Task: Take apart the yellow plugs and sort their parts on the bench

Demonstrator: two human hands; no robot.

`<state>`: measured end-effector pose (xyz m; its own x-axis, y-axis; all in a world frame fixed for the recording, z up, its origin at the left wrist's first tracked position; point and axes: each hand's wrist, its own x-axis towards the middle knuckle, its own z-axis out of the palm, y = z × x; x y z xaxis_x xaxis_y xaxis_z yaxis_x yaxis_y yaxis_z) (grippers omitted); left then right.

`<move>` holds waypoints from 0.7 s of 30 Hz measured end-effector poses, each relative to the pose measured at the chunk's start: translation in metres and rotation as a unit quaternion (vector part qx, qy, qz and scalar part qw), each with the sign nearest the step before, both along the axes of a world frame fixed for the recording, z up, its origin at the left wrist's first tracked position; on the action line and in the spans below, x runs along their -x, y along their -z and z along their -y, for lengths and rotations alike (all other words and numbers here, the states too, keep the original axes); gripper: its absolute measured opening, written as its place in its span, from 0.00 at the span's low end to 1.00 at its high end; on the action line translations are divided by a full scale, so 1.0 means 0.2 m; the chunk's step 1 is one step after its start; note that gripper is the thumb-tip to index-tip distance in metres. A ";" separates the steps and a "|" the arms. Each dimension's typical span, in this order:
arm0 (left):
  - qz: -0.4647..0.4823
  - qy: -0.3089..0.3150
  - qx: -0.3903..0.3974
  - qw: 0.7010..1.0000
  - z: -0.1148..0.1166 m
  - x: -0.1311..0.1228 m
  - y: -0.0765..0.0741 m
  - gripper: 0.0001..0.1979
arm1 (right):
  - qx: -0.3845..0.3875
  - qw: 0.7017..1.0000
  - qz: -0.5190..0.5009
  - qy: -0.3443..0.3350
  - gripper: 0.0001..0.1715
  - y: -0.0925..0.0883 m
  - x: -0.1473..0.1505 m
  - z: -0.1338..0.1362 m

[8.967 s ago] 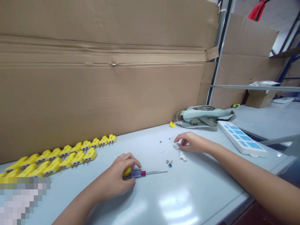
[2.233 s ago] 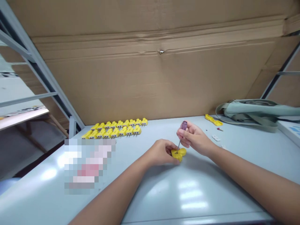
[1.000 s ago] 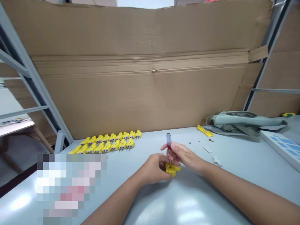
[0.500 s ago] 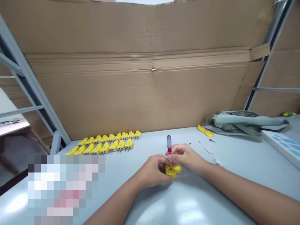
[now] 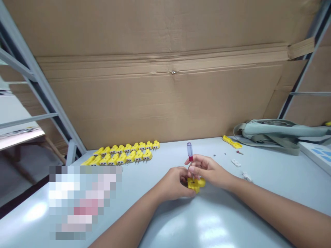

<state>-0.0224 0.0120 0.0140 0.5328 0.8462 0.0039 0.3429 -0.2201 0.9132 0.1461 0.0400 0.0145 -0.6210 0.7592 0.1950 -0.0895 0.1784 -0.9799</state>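
Note:
My left hand (image 5: 173,183) is closed around the side of a yellow plug adapter (image 5: 193,186) on the table, thumb along its near edge. My right hand (image 5: 207,169) pinches a small screwdriver (image 5: 190,151) with a clear purple handle and a red collar. The screwdriver stands nearly upright, leaning slightly, its tip at the hole in the top of the adapter. Right of my hand lie two small white plastic pieces, one flat (image 5: 236,163) and one bulkier (image 5: 247,176), and a tiny reddish part (image 5: 239,152). A yellow half shell (image 5: 232,142) rests farther back.
Two rows of yellow plug adapters (image 5: 122,158) with metal pins stand at the back left. A grey-green bag (image 5: 274,134) and a white box with blue patches (image 5: 318,151) lie at the right. Cardboard (image 5: 165,103) walls the back. A pixelated patch hides the left front.
The view has shifted, so the scene sits a little farther right. Both hands keep their grips; the screwdriver now leans slightly more, with its tip still at the adapter.

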 end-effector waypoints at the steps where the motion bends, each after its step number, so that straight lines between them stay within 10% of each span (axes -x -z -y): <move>1: -0.013 -0.006 -0.002 1.000 0.00 0.00 0.00 0.13 | 0.020 1.000 -0.010 0.003 0.18 0.01 0.00 0.00; 9: -0.007 -0.013 -0.014 1.000 0.01 0.00 0.00 0.13 | 0.097 0.993 -0.063 0.002 0.19 0.00 0.01 0.00; 21: -0.023 0.001 -0.011 1.000 0.00 0.00 -0.02 0.16 | -0.031 0.998 0.043 0.034 0.12 -0.02 -0.03 0.00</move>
